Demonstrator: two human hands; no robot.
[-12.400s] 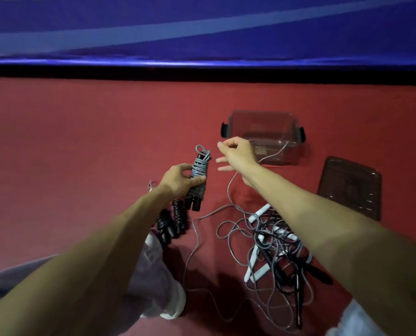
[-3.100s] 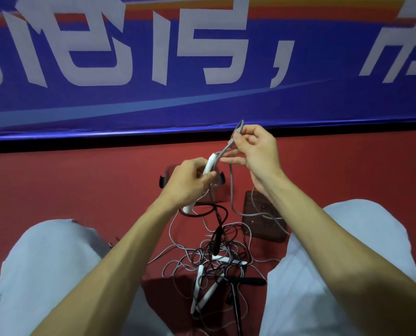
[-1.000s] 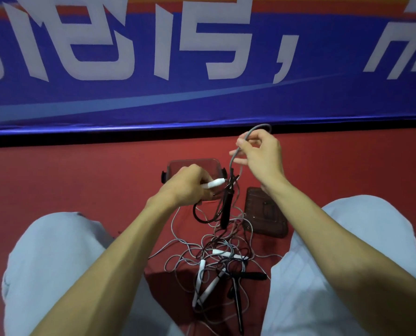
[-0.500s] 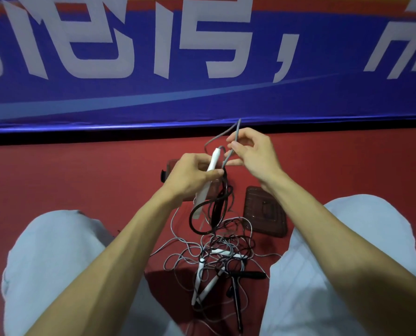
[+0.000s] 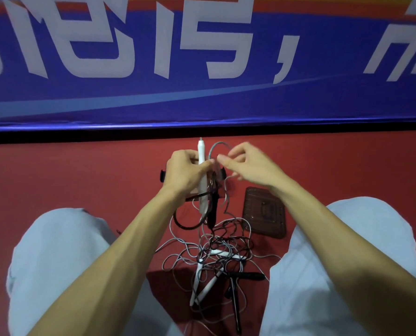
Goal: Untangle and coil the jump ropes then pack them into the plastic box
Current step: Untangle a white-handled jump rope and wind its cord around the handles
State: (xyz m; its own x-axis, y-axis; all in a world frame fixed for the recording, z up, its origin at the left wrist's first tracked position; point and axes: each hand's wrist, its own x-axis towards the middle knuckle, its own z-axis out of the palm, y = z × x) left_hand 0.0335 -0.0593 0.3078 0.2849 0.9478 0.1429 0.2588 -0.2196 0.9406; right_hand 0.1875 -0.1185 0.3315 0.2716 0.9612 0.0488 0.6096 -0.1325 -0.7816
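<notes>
My left hand point(image 5: 186, 172) grips a white jump-rope handle point(image 5: 201, 151) held upright, its tip sticking up above my fist. My right hand point(image 5: 249, 164) pinches a loop of grey cord point(image 5: 214, 147) just to the right of that handle. A black handle point(image 5: 213, 209) and a black cord loop dangle below my left hand. A tangle of grey and black ropes point(image 5: 216, 253) with white and black handles lies on the red floor between my knees. The plastic box point(image 5: 162, 175) is mostly hidden behind my left hand; only its black latches show.
The box's dark lid point(image 5: 265, 212) lies on the floor right of the tangle. My two knees in light trousers point(image 5: 64, 251) flank the ropes. A blue banner point(image 5: 202, 57) with white characters stands along the far edge of the red floor.
My left hand has raised the white handle to upright, tip now higher. My right hand moved slightly down with the grey cord loop. The hanging black handle swung lower.
</notes>
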